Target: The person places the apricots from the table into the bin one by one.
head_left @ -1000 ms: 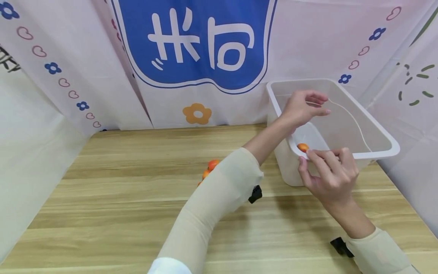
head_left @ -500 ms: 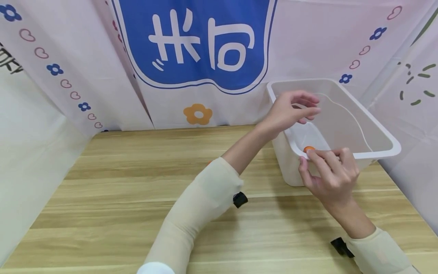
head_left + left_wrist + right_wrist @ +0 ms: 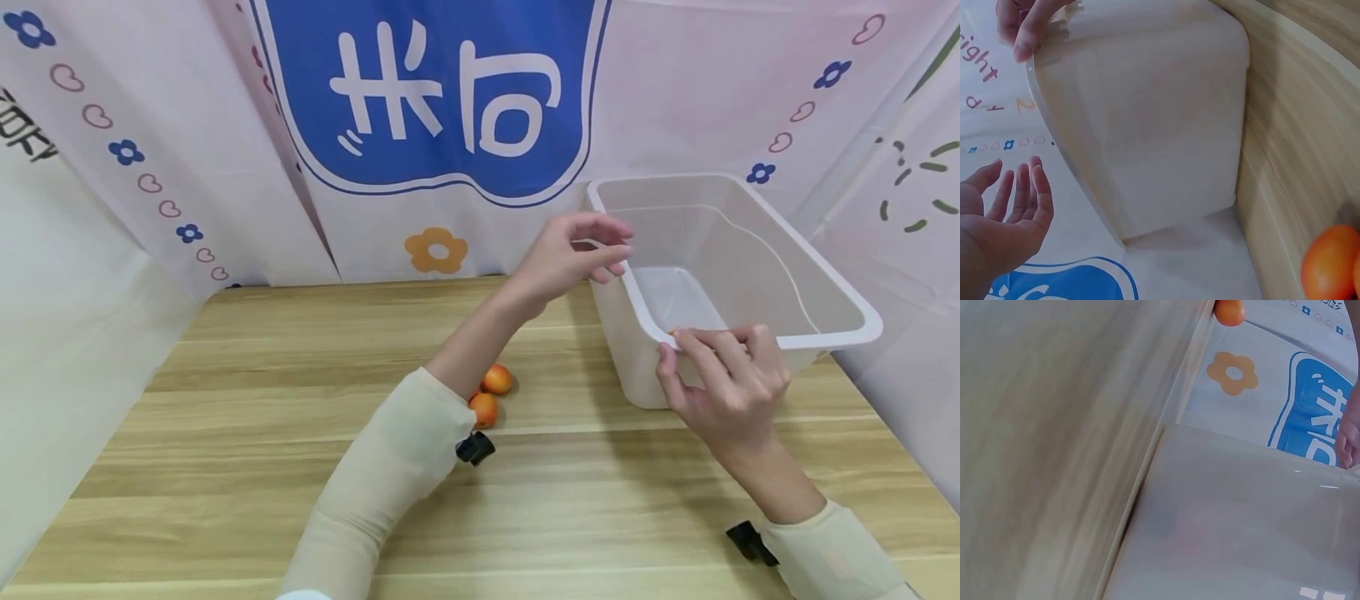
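Note:
My left hand [image 3: 573, 257] is at the left rim of the white plastic bin [image 3: 825, 340], palm turned toward it, fingers loosely bent and nothing in them. The left wrist view shows the same hand [image 3: 1013, 215] with fingers apart, beside the bin's wall [image 3: 1154, 131]. At the bin's near left corner, my right hand [image 3: 727, 379] grips the rim between thumb and fingers. A sliver of orange fruit [image 3: 671, 332] shows inside the bin, mostly hidden by the rim and right fingers. On the table lie small round orange fruits [image 3: 497, 379], partly covered by my left forearm.
The wooden table [image 3: 247, 433] stretches left and in front of the bin. Behind it hangs a white cloth [image 3: 517, 237] printed with a blue emblem and an orange flower. More cloth walls [image 3: 67, 333] border the sides. Black clips [image 3: 476, 448] sit at both sleeves.
My left hand has moved left, from over the bin to its left rim. The fruit in the bin has slipped down behind the near rim. More table fruit shows; my right hand stays put.

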`<state>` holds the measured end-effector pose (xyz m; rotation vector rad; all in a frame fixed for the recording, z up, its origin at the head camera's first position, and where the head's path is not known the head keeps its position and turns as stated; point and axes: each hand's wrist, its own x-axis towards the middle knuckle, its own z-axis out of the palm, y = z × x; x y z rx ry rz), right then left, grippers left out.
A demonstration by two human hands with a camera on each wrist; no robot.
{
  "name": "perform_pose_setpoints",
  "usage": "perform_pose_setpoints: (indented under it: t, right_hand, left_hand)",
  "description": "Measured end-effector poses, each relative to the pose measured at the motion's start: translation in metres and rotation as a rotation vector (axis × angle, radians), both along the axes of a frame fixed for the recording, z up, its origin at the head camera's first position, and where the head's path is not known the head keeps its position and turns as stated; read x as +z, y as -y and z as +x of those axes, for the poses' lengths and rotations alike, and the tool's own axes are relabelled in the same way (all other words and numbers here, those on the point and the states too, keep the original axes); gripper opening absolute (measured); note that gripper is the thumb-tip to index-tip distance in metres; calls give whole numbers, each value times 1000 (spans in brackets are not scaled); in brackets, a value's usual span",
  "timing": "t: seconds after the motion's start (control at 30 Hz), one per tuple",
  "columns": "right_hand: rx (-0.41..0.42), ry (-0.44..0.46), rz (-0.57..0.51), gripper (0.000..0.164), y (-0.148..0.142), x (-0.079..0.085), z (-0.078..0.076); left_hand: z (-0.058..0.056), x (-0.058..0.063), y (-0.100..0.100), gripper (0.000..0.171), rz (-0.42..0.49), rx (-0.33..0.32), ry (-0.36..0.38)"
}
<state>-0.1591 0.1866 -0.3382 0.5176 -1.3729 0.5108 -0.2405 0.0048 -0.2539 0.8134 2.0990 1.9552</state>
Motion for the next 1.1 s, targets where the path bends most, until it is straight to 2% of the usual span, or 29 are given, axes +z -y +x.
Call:
perform_pose_setpoints:
  t: [0.13,0.6,0.83,1.1]
  right_hand:
    - [-4,-10,-9,32,1,2,0]
    - [4,-8,-5,34,1,1,-2]
    - [2,-6,0,34,0,-1,-2]
    - [1,-23,-16,32,2,0,-2]
  left_hand:
    - [0,-5,11,24,-63,14,30]
    - [-2,-33,47,25,-212,28,46]
    - [-5,-48,61,27,-282,13,-5]
    - [-7,-56,75,32,-338,-26,-22]
